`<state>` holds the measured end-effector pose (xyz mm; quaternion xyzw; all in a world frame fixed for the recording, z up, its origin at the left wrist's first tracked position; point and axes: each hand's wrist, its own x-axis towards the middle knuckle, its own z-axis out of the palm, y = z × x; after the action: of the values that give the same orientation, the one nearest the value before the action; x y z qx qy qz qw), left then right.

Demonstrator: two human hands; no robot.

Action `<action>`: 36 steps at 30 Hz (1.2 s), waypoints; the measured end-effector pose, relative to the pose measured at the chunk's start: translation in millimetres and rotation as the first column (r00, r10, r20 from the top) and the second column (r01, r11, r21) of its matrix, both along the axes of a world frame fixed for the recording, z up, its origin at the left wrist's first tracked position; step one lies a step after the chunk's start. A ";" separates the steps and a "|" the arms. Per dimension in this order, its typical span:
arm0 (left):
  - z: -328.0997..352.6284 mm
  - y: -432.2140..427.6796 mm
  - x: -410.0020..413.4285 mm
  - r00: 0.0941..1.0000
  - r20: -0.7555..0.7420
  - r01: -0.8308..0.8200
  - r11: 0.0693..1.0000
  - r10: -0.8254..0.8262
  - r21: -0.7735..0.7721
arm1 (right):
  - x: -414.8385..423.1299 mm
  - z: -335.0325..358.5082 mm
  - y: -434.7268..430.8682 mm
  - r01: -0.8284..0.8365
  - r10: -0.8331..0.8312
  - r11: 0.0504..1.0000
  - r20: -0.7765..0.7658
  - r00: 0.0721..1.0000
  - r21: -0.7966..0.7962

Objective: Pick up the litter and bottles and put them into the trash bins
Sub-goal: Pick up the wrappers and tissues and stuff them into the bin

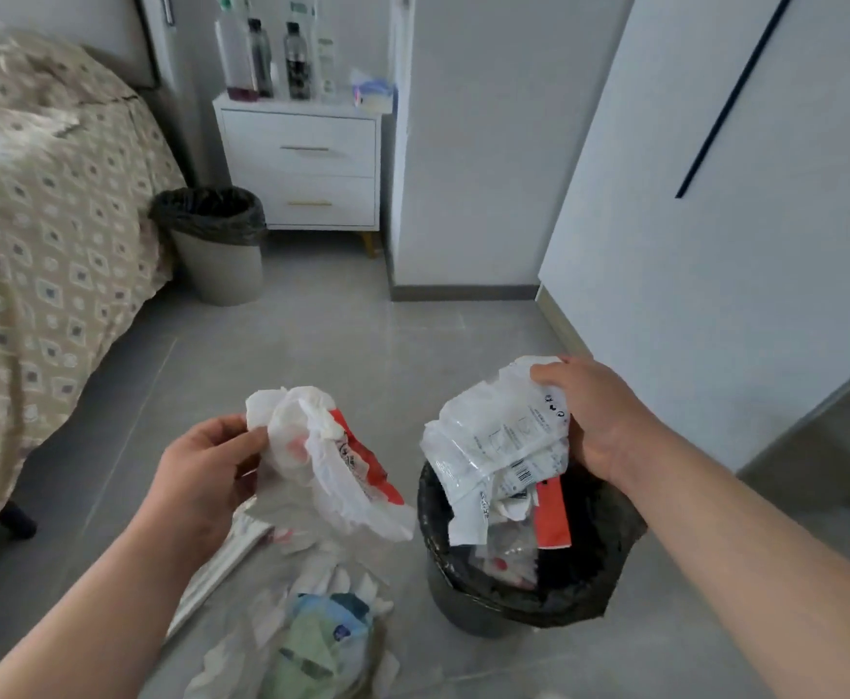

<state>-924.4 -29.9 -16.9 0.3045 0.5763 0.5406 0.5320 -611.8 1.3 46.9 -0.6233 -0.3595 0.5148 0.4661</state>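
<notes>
My left hand [206, 471] grips a crumpled white plastic bag with red print [332, 461], held above the floor just left of the near bin. My right hand [594, 416] grips a clear crinkled plastic wrapper with printed text [498, 436] right over the near dark trash bin [443, 592]. That bin has a black liner and holds paper scraps and a red-orange pack. A second bin, grey with a black liner [216, 244], stands farther off by the bed. More litter [312, 633], plastic bags and paper, lies on the floor below my left hand.
A bed with a patterned cover [44, 234] fills the left side. A white nightstand [306, 164] at the back carries several bottles [276, 58] and a tissue pack. White wardrobe panels [715, 219] rise on the right. Grey tiled floor lies between.
</notes>
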 end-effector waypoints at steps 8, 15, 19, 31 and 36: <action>-13.4 27.7 147.4 0.994 -0.065 0.085 0.996 -0.083 0.030 | 117.6 -6.1 6.3 0.412 -0.408 0.911 -0.124 0.905 0.009; -79.7 39.0 235.7 0.326 -0.889 0.640 0.767 -0.321 -0.042 | 153.2 -23.3 7.4 0.538 -0.533 0.843 -0.171 0.829 -0.021; -112.2 42.8 258.7 -0.218 -0.854 0.740 0.491 -0.472 -0.460 | 165.8 -34.7 9.6 0.547 -0.541 0.837 -0.163 0.825 -0.009; -141.2 52.1 267.1 -0.244 -0.686 0.631 0.425 -0.686 -0.649 | 156.0 -60.5 17.5 0.453 -0.451 0.890 -0.046 0.891 0.056; -82.3 44.0 208.9 0.067 -0.930 0.693 0.688 -0.361 -0.217 | 134.8 -71.8 14.2 0.346 -0.353 0.935 0.116 0.928 0.076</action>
<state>-715.5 14.1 -99.1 0.8178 0.5288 0.0990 0.2043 -477.0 15.5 -24.9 -0.6961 -0.2859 0.3726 0.5430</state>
